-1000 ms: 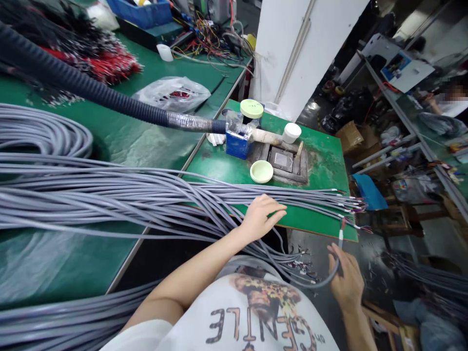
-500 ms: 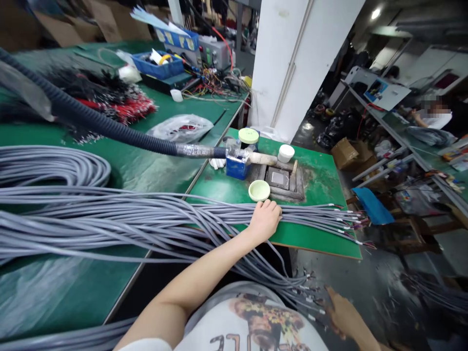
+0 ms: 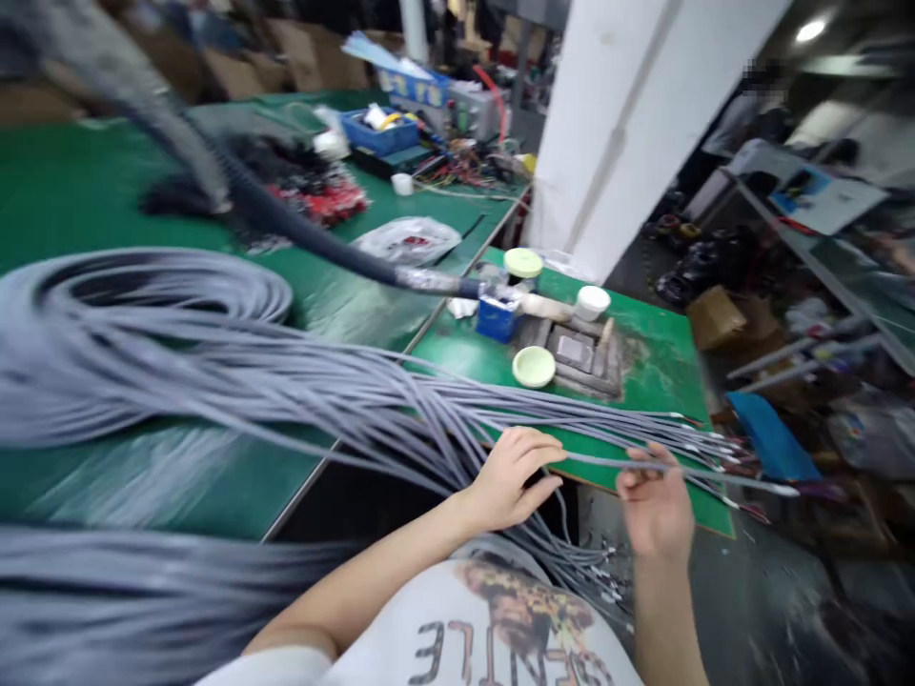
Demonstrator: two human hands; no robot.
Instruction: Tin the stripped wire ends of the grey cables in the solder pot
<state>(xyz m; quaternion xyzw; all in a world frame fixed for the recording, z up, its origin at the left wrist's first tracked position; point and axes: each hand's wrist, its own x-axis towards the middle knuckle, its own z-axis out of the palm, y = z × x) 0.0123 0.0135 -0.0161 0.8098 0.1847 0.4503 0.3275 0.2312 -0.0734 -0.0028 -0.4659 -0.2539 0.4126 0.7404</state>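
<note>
Your right hand [image 3: 658, 500], right of the lower middle of the frame, has its fingers curled about a single gray cable [image 3: 597, 461], whose white end points toward the right edge. Your left hand [image 3: 511, 479], near the center, meets that cable at its fingertips, thumb apart; whether it grips, you cannot tell. The cable runs above the front edge of the green counter [image 3: 658, 381]. Behind it, a bundle of gray cables [image 3: 343, 381] stretches from the left side, near a pale green bowl [image 3: 534, 368].
</note>
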